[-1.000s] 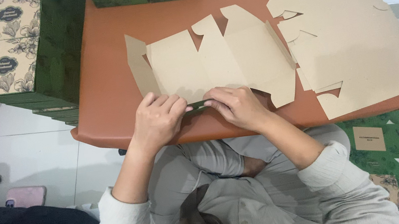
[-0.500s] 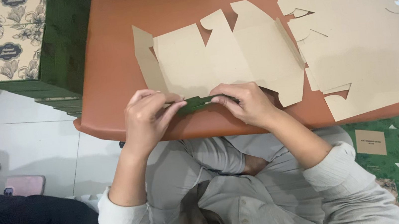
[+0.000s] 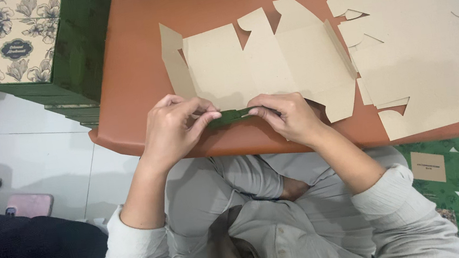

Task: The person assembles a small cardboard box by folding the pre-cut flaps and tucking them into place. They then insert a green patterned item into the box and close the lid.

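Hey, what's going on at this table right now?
A seated person is folding a flat cardboard box blank on an orange-brown table. The left hand and right hand pinch its near flap, turned up to show its green side. More blanks are stacked to the right, finished boxes to the left.

Light was bright, even and diffuse; shadows stayed soft and faint; focus was sharp, with no glare

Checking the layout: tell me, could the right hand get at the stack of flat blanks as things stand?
Probably yes: the stack of flat blanks lies beside the right hand with nothing between, though it pinches a flap.
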